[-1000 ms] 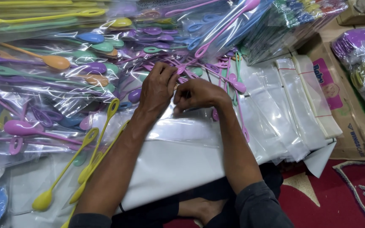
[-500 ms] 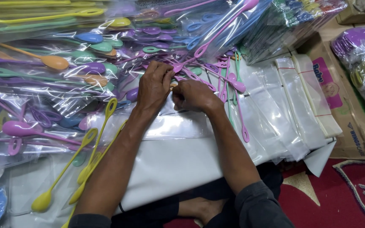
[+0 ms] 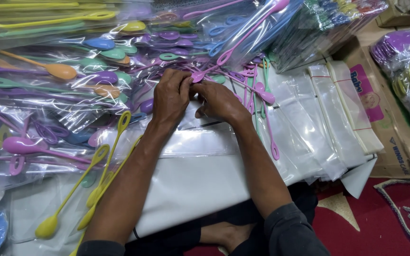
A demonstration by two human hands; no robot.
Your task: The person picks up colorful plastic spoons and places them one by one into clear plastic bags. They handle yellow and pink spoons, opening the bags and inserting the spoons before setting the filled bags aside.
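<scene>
While both hands meet, left hand and right hand fingers pinch a pink spoon.

You have a white sheet as your base. Left of it lie yellow spoons; beyond it, bagged spoons. Right of it sit clear bags, then a cardboard box on red carpet.

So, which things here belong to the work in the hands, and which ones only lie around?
In use:
left hand
right hand
pink spoon
clear bag

Lying about:
yellow spoons
orange spoon
stack of empty bags
cardboard box
</scene>
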